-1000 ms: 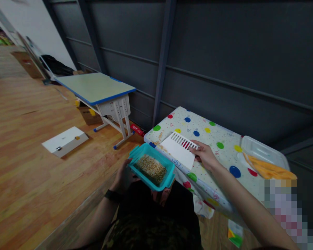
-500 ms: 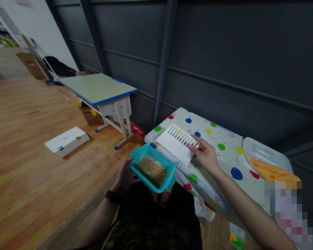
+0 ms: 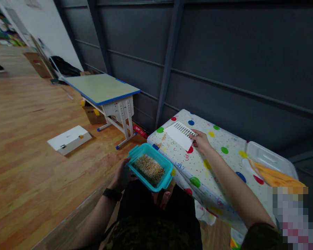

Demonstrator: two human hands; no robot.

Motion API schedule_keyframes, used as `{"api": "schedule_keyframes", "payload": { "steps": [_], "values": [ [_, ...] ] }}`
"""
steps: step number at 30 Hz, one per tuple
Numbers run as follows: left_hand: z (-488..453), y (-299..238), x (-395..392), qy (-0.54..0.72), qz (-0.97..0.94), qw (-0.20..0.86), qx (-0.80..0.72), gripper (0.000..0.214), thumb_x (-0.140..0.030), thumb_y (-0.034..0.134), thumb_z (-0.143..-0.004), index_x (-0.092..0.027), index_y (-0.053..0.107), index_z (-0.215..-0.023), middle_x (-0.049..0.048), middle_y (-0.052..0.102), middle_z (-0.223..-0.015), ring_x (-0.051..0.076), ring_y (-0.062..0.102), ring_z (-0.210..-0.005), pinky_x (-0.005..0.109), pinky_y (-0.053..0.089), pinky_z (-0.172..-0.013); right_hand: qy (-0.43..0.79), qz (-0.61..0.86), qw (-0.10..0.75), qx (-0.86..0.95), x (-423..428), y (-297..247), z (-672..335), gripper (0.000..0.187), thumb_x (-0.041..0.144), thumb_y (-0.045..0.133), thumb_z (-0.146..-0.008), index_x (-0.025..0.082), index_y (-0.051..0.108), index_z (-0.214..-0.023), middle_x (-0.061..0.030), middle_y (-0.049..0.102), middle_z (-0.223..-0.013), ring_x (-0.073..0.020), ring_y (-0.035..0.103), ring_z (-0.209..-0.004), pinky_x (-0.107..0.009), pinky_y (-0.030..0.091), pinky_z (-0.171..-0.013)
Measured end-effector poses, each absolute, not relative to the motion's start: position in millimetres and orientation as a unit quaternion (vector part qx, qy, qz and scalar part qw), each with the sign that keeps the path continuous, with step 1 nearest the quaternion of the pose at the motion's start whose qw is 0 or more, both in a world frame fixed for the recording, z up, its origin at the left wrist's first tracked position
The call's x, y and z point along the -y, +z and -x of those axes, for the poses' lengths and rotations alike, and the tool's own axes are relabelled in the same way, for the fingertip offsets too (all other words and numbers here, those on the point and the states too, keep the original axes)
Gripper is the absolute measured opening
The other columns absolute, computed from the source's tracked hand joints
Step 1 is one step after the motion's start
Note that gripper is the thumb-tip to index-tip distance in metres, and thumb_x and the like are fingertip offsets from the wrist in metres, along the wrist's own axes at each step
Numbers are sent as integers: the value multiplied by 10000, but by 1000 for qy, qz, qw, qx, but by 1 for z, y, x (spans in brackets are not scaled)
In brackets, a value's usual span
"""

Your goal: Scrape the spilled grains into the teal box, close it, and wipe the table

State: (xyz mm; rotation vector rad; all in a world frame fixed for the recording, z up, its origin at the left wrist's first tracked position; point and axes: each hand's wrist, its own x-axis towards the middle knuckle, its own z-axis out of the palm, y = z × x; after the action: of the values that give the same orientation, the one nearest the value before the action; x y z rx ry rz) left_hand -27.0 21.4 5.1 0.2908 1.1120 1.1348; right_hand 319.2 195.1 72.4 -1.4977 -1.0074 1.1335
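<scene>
My left hand holds a turquoise plastic container by its left end, above my lap. Yellowish dried beans lie in it, with some whitish stuff among them. My right hand grips the right edge of a white slotted plate, its row of long slots on the far side. The plate is over the left part of a table covered with a balloon-print cloth; I cannot tell whether it touches the cloth.
A clear plastic lid or tray and an orange cloth lie at the table's right end. Left of it stands a school desk. A white case lies on the floor. A dark panelled wall rises behind.
My right hand has carried the white plate away from me, farther over the table and off the container. The container stays in my left hand, nearly in place. The view has shifted slightly.
</scene>
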Motion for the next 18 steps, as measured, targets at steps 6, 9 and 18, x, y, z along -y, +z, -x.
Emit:
{"api": "schedule_keyframes", "payload": {
  "steps": [6, 9, 18],
  "values": [
    [28, -1, -22, 514, -106, 707, -473, 448, -470, 637, -799, -221, 641, -1171, 86, 768, -991, 341, 715, -977, 472, 569, -804, 504, 592, 455, 434, -168, 73, -308, 500, 184, 783, -635, 189, 725, -1132, -12, 731, -730, -153, 615, -492, -245, 505, -372],
    [27, -2, -23, 515, -105, 705, -477, 420, -469, 607, -828, -215, 638, -1161, 93, 767, -1019, 333, 716, -982, 481, 572, -815, 520, 576, 441, 451, -152, 69, -302, 529, 227, 811, -619, 194, 723, -1140, -1, 717, -709, -140, 584, -469, -230, 463, -354],
    [26, -3, -25, 513, -111, 699, -486, 261, -428, 522, -896, -248, 661, -1024, 28, 724, -770, 267, 699, -828, 444, 566, -804, 479, 541, 446, 529, -110, 71, -290, 615, 446, 814, -654, 225, 706, -1217, -4, 710, -723, -151, 564, -485, -252, 445, -388]
  ]
}}
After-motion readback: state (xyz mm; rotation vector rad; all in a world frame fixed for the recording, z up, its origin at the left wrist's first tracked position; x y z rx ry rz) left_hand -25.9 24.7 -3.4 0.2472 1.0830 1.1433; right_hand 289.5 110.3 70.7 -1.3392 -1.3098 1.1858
